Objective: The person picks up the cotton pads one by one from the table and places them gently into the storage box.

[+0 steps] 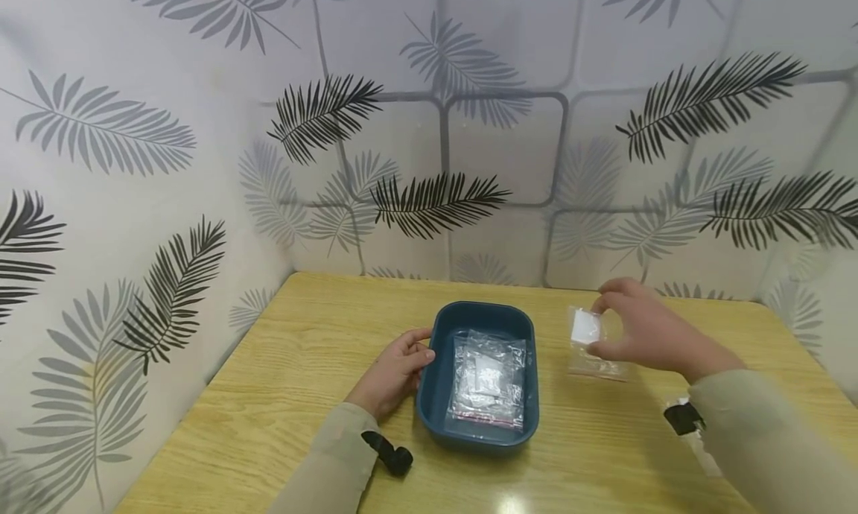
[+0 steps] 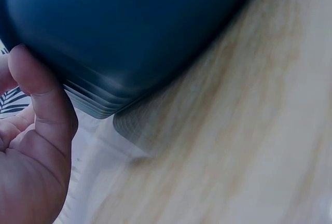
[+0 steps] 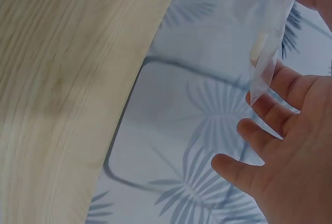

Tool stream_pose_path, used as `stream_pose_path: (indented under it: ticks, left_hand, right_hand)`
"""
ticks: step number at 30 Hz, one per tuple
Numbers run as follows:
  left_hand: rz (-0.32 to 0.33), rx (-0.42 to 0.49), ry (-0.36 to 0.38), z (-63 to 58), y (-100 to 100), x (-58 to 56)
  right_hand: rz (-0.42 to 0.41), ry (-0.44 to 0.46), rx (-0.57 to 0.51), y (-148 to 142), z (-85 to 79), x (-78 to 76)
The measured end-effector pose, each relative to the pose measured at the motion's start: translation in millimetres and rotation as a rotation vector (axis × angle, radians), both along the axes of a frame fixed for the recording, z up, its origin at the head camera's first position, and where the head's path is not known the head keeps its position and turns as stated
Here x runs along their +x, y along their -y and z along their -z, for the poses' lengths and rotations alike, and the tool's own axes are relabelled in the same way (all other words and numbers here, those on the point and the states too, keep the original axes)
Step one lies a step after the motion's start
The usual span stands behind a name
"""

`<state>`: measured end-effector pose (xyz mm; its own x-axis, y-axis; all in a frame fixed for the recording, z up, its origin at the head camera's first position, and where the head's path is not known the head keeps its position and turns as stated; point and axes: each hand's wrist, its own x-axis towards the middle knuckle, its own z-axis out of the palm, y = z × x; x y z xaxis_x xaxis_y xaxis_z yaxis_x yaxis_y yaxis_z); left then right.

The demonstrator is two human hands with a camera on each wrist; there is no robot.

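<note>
A dark blue plastic bin (image 1: 429, 417) stands on the table, with several clear zip bags (image 1: 489, 376) lying flat inside it, white pieces showing through. My left hand (image 1: 395, 372) grips the bin's left side, thumb at the rim; in the left wrist view the thumb and a curled finger (image 2: 39, 79) meet the bin wall (image 2: 129, 37). To the right of the bin, my right hand (image 1: 643, 331) pinches another clear zip bag (image 1: 585, 343) holding a white piece, above the table. In the right wrist view this bag (image 3: 264, 42) hangs between thumb and fingers, the other fingers spread.
The wooden table (image 1: 322, 335) meets a leaf-patterned wall (image 1: 496, 156) at the back and left. Black wrist gear (image 1: 398, 460) sits at the left sleeve. Beneath the right forearm lies a partly hidden, whitish clear item (image 1: 704, 454).
</note>
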<state>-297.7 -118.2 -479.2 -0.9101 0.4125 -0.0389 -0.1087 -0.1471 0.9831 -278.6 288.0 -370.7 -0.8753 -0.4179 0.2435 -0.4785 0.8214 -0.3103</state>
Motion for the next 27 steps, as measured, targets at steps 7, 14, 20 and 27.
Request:
stream_pose_path:
  ticks: [7, 14, 20, 27]
  left_hand:
    - [-0.004, 0.008, 0.005, 0.7, 0.4, 0.1]
    - [0.001, 0.013, 0.001, 0.4, -0.1, 0.3]
    - [-0.002, 0.008, -0.001, 0.3, -0.4, 0.7]
    - [-0.005, 0.009, 0.008, 1.0, -0.6, 0.7]
  right_hand:
    - [-0.045, 0.03, -0.051, 29.8, -3.1, 0.2]
    - [-0.095, 0.045, -0.071, 59.6, -8.9, -3.9]
    - [-0.113, 0.069, -0.078, 80.1, -8.1, -9.5]
    - [-0.105, 0.07, -0.044, 101.8, -6.0, -14.7]
